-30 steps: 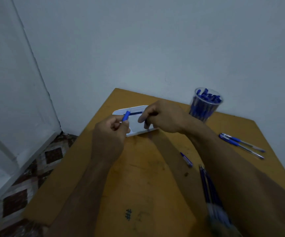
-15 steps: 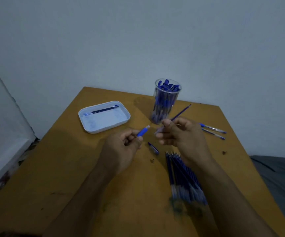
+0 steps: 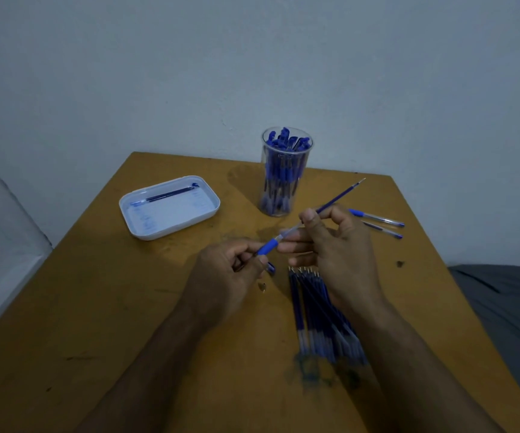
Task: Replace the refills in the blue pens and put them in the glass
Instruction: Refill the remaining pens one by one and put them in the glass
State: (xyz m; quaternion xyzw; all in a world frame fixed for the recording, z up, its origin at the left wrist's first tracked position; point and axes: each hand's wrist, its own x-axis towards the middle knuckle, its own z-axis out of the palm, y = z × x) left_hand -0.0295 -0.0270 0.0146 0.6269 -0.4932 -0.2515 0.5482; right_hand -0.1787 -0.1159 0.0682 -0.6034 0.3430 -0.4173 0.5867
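Observation:
My left hand grips a blue pen barrel by its rubber grip, its open end pointing up and right. My right hand pinches a long blue refill whose tip points up to the right; its clear lower end meets the barrel's mouth. A bundle of several blue refills lies on the table under my right wrist. The clear glass stands at the back, packed with several blue pens. Two more pens lie to its right. A small blue pen part lies below my left thumb.
A white tray holding one refill sits at the back left of the wooden table. Grey walls stand close behind and to the left. Grey fabric lies off the table's right edge.
My hands left the white tray and came to the table's middle. My right hand took up a refill, and its end now meets the barrel in my left hand.

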